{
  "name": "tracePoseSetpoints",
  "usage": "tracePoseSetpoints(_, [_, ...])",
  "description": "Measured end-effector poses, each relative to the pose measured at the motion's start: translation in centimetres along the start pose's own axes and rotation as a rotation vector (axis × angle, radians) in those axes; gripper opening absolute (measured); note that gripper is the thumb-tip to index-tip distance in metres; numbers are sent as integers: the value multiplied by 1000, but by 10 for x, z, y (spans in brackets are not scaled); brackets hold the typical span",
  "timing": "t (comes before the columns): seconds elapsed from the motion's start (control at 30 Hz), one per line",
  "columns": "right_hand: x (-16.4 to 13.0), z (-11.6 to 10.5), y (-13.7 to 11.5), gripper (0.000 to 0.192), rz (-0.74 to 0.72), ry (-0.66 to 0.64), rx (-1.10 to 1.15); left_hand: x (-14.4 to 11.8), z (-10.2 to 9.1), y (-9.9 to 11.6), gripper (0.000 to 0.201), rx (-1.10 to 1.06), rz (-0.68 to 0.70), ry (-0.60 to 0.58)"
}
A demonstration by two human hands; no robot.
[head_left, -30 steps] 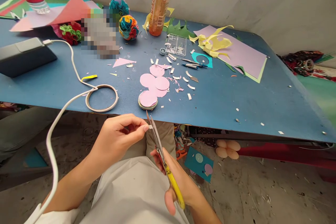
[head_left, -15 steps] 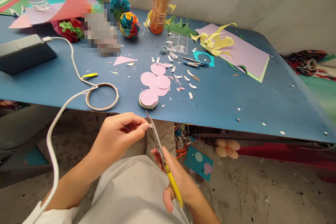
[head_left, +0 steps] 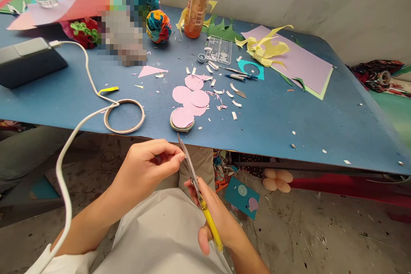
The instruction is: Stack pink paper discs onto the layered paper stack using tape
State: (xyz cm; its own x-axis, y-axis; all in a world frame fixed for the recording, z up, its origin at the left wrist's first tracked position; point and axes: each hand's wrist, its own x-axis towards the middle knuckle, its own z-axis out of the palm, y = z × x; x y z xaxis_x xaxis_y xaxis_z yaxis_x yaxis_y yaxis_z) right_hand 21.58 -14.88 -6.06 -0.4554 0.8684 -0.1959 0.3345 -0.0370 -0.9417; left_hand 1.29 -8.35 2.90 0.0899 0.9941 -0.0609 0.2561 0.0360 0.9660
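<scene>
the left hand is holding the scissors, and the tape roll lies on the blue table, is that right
Wrong hand: the head view shows the scissors in the right hand. The tape roll does lie on the blue table.

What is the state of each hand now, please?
Left hand: pinched closed; whether it holds anything cannot be told.
Right hand: holding yellow-handled scissors.

Table [head_left: 321, 128]: its blue top is stretching toward the wall [head_left: 346, 4].
Wall: its grey surface is showing dark smudges.
Floor [head_left: 340, 231]: dull grey-brown, it is carrying small litter.
Right side: a green surface [head_left: 390, 111] is showing beyond the table.
Light: it is falling softly.
</scene>
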Motion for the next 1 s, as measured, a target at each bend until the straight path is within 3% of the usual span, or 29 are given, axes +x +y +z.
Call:
tracePoseSetpoints(0.13, [0, -3, -4, 98, 30, 2, -1, 0, 0, 0, 12, 2, -1, -5])
tracePoseSetpoints(0.43, [0, -1, -7, 71, 38, 29, -8, 1, 0, 0, 12, 2, -19, -16])
tracePoseSetpoints(0.73, [-1, 1, -4, 63, 2, 63, -149, 1, 0, 8, 12, -22, -60, -28])
tracePoseSetpoints(1.0, [2, -6, -19, 39, 161, 20, -166, 2, 1, 3, 11, -43, -54, -39])
